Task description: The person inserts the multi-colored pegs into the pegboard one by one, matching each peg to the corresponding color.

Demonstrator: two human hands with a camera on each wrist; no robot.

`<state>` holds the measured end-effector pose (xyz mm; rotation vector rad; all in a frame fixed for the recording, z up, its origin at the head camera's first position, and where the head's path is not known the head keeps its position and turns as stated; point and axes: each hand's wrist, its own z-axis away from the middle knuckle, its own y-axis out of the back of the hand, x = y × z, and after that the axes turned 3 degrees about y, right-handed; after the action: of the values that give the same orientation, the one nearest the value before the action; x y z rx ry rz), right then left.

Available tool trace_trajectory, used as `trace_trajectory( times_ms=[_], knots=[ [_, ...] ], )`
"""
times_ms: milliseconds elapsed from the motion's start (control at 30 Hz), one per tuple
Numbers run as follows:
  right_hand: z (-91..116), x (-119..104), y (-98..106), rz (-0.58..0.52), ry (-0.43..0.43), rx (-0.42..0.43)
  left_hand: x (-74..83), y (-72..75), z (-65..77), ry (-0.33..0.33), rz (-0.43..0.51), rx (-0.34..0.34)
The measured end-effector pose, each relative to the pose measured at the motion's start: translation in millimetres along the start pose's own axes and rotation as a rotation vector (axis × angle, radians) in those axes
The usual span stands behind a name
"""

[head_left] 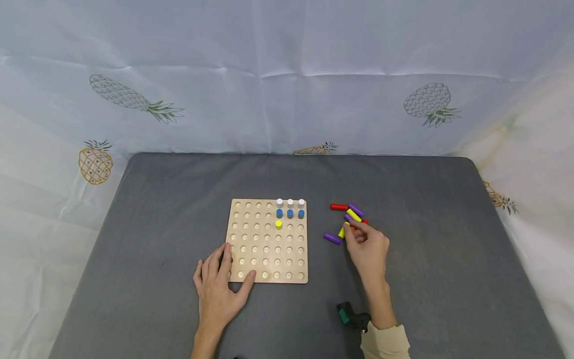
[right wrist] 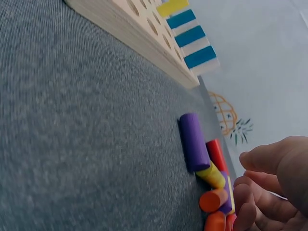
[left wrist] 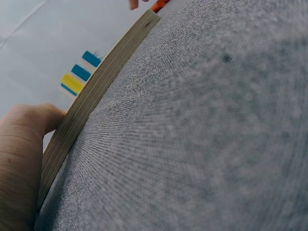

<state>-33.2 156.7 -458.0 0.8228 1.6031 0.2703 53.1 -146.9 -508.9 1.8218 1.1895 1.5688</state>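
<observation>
A square wooden pegboard (head_left: 260,244) with rows of round holes lies on the table. White pegs (head_left: 290,203), blue pegs (head_left: 290,214) and one yellow peg (head_left: 278,225) stand upright in it. My left hand (head_left: 219,294) rests at the board's near left corner, fingers along the left side and thumb at the front edge. My right hand (head_left: 368,247) is over a loose pile of pegs, with thumb and index tips close to a yellow peg (head_left: 343,231). In the right wrist view nothing shows between its thumb (right wrist: 264,156) and fingers.
Around the right hand lie purple (head_left: 332,239), red (head_left: 339,207), yellow (head_left: 354,215) and orange pegs (right wrist: 213,199), some touching. A black and green device (head_left: 352,316) is beside the right wrist. A pineapple-print curtain (head_left: 287,109) hangs behind the grey table (head_left: 179,199).
</observation>
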Motion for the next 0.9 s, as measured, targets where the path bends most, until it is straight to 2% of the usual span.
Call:
trace_trajectory(
  times_ms=[433,667,900],
  knots=[
    [-0.3,6.9,4.0,0.080,-0.086,-0.035,0.7,0.2,-0.6,0.001,-0.005,-0.003],
    [-0.5,2.6,1.8,0.088,-0.076,-0.060,0.9,0.0,-0.7,0.002,0.000,-0.002],
    [-3.1,3.0,-2.1,0.160,-0.063,-0.092,0.5,-0.7,-0.8,-0.006,0.002,0.006]
  ],
)
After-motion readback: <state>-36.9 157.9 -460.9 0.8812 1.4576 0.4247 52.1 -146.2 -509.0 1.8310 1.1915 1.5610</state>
